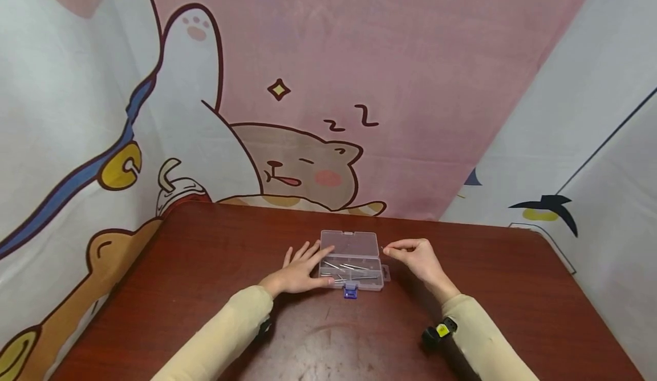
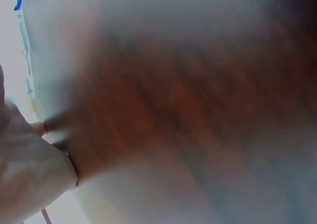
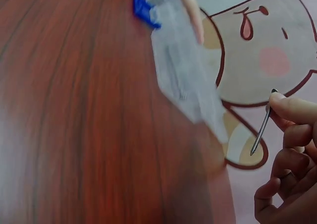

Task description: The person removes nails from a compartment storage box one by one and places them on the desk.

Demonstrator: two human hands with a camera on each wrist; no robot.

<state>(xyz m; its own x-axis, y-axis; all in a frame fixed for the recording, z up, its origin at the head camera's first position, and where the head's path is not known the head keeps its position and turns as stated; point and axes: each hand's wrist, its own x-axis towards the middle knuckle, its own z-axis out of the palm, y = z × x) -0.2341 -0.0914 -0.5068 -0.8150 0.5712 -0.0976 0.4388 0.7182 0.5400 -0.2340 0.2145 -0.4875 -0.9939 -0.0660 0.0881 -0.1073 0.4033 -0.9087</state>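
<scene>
Behind the reddish-brown wooden bench (image 1: 205, 255) hangs a pink-and-white cloth (image 1: 436, 56) printed with a sleeping cartoon animal (image 1: 303, 161) and yellow bell (image 1: 117, 167).

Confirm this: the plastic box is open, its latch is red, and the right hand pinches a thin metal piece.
Wrong on the latch: the head view shows it is blue, not red. The plastic box is open, and the right hand pinches a thin metal piece.

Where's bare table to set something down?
Free: table in front of the box, between the sleeves, and right of the right hand. Crowded: the box's left side, where the left hand rests, and its inside, holding rods.
</scene>
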